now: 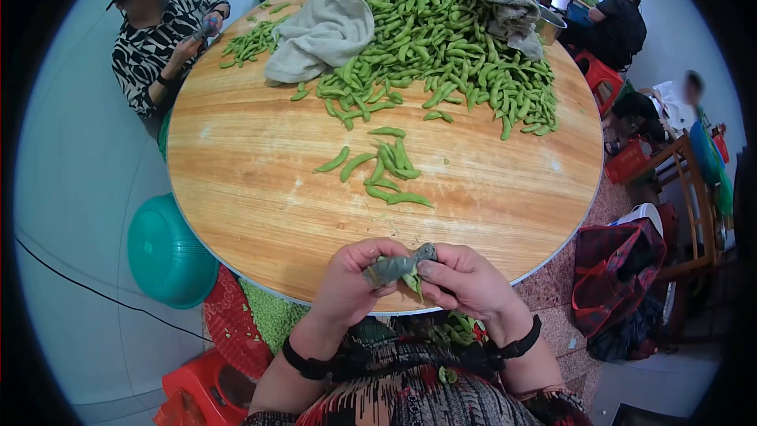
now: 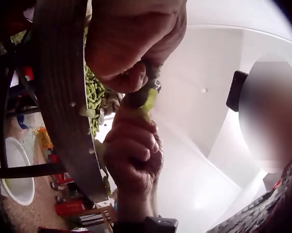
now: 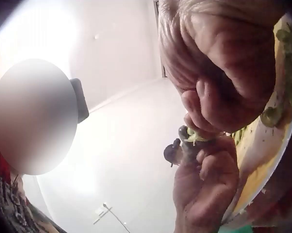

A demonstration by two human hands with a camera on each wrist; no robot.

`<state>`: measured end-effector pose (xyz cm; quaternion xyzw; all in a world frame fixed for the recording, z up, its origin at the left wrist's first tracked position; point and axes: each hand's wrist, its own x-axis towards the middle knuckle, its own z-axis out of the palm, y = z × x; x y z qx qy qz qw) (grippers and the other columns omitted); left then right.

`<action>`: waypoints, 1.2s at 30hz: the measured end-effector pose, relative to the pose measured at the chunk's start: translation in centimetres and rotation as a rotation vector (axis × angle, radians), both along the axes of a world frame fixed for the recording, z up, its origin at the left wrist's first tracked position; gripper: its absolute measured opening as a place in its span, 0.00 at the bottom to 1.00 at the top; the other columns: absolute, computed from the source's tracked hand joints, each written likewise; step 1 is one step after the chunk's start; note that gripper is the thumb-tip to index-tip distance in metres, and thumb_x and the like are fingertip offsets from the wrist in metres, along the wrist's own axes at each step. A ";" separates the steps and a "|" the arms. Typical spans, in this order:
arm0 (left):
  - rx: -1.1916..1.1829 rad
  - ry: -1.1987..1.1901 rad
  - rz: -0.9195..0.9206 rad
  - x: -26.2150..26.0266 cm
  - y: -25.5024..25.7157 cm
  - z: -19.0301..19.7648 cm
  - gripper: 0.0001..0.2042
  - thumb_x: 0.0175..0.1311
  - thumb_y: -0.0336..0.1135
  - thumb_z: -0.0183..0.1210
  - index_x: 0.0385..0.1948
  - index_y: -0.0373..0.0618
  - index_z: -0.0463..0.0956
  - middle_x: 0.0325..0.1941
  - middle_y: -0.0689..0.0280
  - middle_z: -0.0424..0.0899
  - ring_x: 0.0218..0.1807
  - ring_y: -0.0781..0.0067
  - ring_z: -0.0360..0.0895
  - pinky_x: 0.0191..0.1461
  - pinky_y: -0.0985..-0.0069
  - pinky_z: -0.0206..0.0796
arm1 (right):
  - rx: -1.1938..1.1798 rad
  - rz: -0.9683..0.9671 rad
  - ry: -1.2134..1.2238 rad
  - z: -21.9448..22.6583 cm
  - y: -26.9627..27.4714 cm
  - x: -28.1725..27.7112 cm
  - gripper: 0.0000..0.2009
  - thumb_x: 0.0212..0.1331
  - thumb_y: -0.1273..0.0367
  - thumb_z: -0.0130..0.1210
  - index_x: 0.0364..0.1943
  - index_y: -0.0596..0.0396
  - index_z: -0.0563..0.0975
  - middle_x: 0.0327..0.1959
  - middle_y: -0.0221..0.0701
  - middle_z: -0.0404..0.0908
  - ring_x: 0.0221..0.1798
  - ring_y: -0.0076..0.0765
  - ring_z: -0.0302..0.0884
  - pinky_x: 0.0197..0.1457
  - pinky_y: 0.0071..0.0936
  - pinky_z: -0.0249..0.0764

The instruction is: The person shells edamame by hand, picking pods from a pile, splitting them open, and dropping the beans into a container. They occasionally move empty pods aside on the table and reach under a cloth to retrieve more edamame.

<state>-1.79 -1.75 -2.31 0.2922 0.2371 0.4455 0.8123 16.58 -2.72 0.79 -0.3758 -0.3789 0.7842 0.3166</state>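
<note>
Both hands meet above the near table edge in the head view. A green soybean pod [image 1: 413,281] is pinched between them, partly hidden by the fingers. My left hand [image 1: 347,278] grips it from the left, a grey covering [image 1: 386,270] on its thumb. From the other side my right hand [image 1: 471,281] holds the pod with thumb and curled fingers; a dark grey wrap [image 1: 426,252] shows at its fingertip. In the left wrist view a pale green piece of the pod [image 2: 150,100] sticks out between the two hands. Several loose pods [image 1: 394,159] lie just beyond them.
A large heap of pods [image 1: 426,31] covers the far side of the round wooden table [image 1: 260,142], with grey cloths [image 1: 323,35] on it. A teal basin [image 1: 169,252] stands at left, near shelled beans [image 1: 268,312]. Another person [image 1: 169,31] sits at far left.
</note>
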 end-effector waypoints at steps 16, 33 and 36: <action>0.115 0.257 0.295 -0.9 -0.7 0.9 0.19 0.55 0.17 0.53 0.51 0.36 0.70 0.35 0.64 0.80 0.38 0.82 0.76 0.39 0.86 0.68 | 0.968 -0.154 -1.032 0.4 4.7 -0.1 0.10 0.54 0.65 0.53 0.35 0.57 0.75 0.18 0.45 0.74 0.23 0.47 0.74 0.28 0.38 0.69; 0.860 1.095 0.461 1.3 -1.2 2.7 0.17 0.47 0.18 0.59 0.42 0.42 0.76 0.29 0.67 0.71 0.28 0.77 0.68 0.30 0.81 0.63 | 0.421 -0.090 -0.657 2.1 2.4 0.9 0.11 0.48 0.67 0.59 0.29 0.62 0.73 0.17 0.26 0.72 0.20 0.21 0.67 0.23 0.22 0.64; 0.725 0.860 0.474 1.7 -0.3 0.5 0.13 0.50 0.19 0.58 0.39 0.39 0.76 0.29 0.67 0.72 0.26 0.77 0.69 0.27 0.81 0.62 | 0.260 -0.121 -0.382 3.1 1.1 0.1 0.09 0.58 0.67 0.53 0.35 0.58 0.73 0.20 0.19 0.69 0.21 0.12 0.61 0.22 0.13 0.57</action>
